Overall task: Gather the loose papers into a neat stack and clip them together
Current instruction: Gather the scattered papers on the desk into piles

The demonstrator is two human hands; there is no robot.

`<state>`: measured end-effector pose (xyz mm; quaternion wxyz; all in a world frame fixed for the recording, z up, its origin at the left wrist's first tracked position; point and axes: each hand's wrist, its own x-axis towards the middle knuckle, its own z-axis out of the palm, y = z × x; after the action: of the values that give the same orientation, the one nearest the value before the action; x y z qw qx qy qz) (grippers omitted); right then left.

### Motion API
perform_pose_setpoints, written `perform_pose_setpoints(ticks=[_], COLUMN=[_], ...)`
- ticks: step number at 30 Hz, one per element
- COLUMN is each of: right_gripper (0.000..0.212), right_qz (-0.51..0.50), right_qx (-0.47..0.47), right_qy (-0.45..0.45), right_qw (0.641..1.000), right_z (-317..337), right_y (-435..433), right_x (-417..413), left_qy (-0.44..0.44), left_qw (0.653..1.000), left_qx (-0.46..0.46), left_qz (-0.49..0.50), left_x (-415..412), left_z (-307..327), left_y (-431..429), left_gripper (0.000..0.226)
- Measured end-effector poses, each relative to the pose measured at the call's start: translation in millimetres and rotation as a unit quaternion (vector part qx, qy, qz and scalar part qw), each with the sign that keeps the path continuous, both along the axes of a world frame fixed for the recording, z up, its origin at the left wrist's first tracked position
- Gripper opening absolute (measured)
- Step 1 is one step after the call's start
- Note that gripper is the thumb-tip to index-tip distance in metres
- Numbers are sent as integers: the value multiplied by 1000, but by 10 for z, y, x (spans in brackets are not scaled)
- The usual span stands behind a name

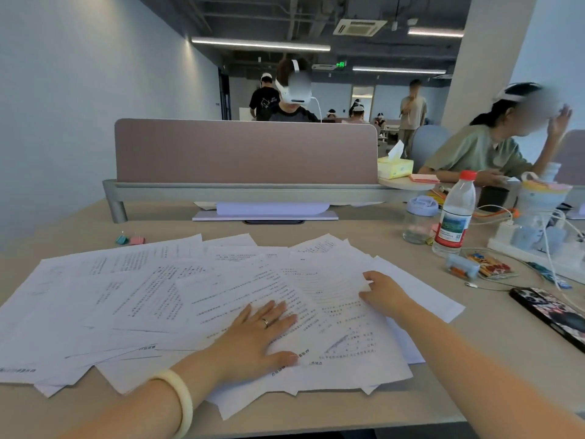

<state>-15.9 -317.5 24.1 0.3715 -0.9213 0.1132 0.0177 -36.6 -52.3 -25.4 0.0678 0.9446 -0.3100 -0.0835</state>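
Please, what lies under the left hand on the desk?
The left hand rests flat on overlapping printed papers. How many sheets lie beneath it cannot be seen, and the desk under them is covered.

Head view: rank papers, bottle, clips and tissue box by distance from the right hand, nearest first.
1. Papers: directly under the right hand, touching it.
2. Bottle: on the right, just past the papers' edge.
3. Clips, far left on the desk, and tissue box, on the ledge beside the divider: too close to call.
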Motion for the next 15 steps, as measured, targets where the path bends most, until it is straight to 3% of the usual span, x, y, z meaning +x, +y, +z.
perform_pose_setpoints(ticks=[6, 10, 12, 15], right_gripper=[50, 29, 29, 36], right_qz=[25, 52, 54, 55], right_qx=[82, 65, 26, -22], right_qy=[2, 3, 3, 11], right_qw=[996, 997, 998, 998], right_z=[20, 11, 28, 69], right_y=[-152, -111, -92, -33], right_x=[27, 44, 70, 51], left_qy=[-11, -50, -97, -64], left_qw=[991, 982, 988, 994], left_qx=[4, 2, -10, 22], left_qz=[-133, -182, -119, 86], left_x=[5, 80, 183, 322], left_z=[21, 99, 176, 196], left_y=[-398, -450, -212, 295], left_gripper=[77, 74, 82, 120])
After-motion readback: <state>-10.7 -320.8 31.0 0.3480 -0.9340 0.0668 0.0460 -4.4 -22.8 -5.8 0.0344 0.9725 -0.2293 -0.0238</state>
